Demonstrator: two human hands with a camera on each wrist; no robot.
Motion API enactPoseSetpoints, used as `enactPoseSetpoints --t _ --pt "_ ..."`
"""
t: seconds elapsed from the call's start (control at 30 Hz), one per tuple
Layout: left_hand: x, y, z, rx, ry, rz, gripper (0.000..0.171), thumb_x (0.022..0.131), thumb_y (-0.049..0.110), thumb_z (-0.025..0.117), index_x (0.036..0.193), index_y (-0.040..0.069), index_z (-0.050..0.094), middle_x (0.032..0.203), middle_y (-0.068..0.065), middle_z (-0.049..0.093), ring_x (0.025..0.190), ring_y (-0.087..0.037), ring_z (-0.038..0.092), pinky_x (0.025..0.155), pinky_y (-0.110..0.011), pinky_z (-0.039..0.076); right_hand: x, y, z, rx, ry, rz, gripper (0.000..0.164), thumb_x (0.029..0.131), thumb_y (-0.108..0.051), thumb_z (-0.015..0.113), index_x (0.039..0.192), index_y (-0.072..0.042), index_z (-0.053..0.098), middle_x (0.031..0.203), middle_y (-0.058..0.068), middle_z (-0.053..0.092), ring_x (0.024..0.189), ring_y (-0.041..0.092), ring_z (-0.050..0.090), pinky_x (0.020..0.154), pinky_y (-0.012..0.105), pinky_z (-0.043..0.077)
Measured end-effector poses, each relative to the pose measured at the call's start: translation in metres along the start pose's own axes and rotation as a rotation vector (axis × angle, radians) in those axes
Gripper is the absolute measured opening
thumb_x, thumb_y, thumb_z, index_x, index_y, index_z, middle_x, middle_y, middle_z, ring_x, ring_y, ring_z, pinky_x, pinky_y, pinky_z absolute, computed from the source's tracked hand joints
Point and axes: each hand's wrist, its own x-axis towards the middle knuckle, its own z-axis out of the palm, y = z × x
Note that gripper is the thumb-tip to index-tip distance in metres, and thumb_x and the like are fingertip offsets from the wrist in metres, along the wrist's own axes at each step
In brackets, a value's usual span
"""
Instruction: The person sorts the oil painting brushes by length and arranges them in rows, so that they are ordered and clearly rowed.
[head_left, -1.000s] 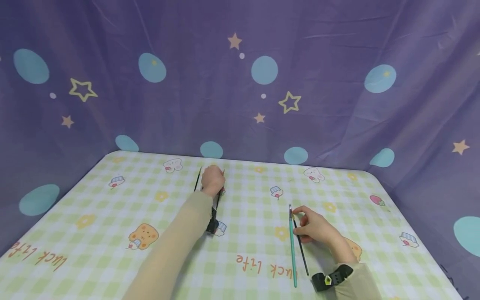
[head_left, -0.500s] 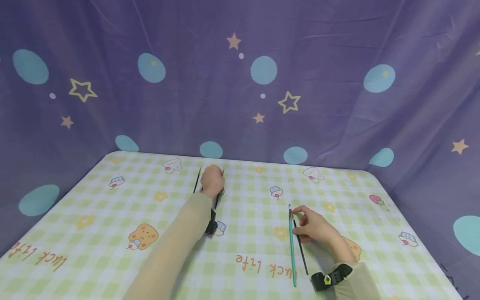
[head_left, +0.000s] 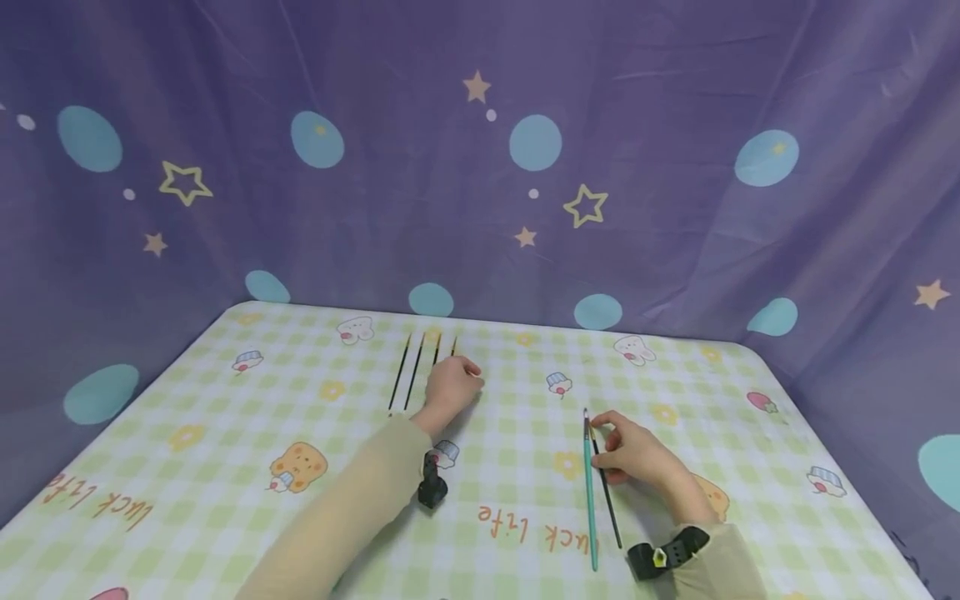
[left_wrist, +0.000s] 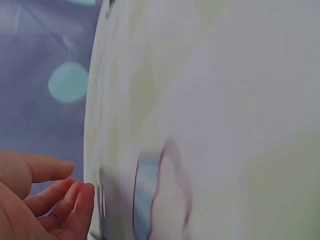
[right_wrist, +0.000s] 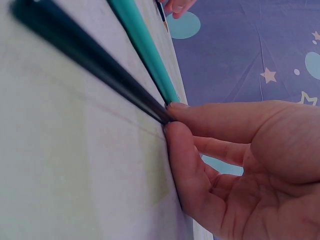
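My left hand (head_left: 454,387) has relaxed fingers with nothing between them. In the head view it overlaps the lower part of a row of several thin black paintbrushes; the row includes a left-hand brush (head_left: 401,372) and one beside it (head_left: 415,372), bristles toward the back. In the left wrist view the fingers (left_wrist: 82,207) hang bent close over the cloth. At the right, my right hand (head_left: 633,450) pinches a black paintbrush (head_left: 609,508) near its bristle end between thumb and forefinger. A teal paintbrush (head_left: 590,500) lies alongside, just left of it, its tip by the fingertips.
A green-and-white checked cloth (head_left: 510,450) with printed cartoons covers the table. Behind it hangs a purple curtain (head_left: 420,208) with stars and blue dots. Each wrist wears a black camera band, one at the left wrist (head_left: 431,483).
My left hand has come off the brushes at the back and shifted right and nearer, uncovering more of the row. The right hand keeps its pinch; the head view has shifted slightly.
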Motion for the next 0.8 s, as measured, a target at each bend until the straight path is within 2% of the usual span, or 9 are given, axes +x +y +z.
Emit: enactPoseSetpoints --t 0.17,0.43,0.8 --pt "-0.020 0.014 0.013 -0.032 -0.066 0.035 0.009 0.078 0.015 0.067 0.085 0.010 0.070 0.078 -0.003 0.067 0.069 -0.017 0.060 0.062 -0.030 0.048 0.000 0.001 0.001 0.006 -0.001 0.005 0.052 0.076 -0.003 0.069 0.123 -0.009 0.048 0.082 0.009 0.046 0.056 0.017 0.052 0.051 0.029 0.051" --pt "-0.051 0.038 0.032 -0.190 -0.205 0.009 0.008 0.076 0.014 0.069 0.082 0.009 0.068 0.065 0.000 0.060 0.043 -0.011 0.053 0.044 -0.023 0.044 0.000 -0.002 0.001 0.003 -0.002 0.015 0.052 0.076 -0.004 0.070 0.123 -0.009 0.048 0.082 0.009 0.047 0.057 0.016 0.052 0.051 0.028 0.050" --pt "-0.091 0.064 0.046 -0.376 -0.429 -0.017 0.012 0.077 0.010 0.068 0.086 0.005 0.062 0.065 0.002 0.061 0.043 -0.015 0.057 0.043 -0.025 0.048 0.000 -0.001 0.000 -0.007 -0.001 0.011 0.052 0.076 -0.005 0.070 0.123 -0.008 0.047 0.080 0.009 0.047 0.056 0.016 0.053 0.051 0.028 0.051"
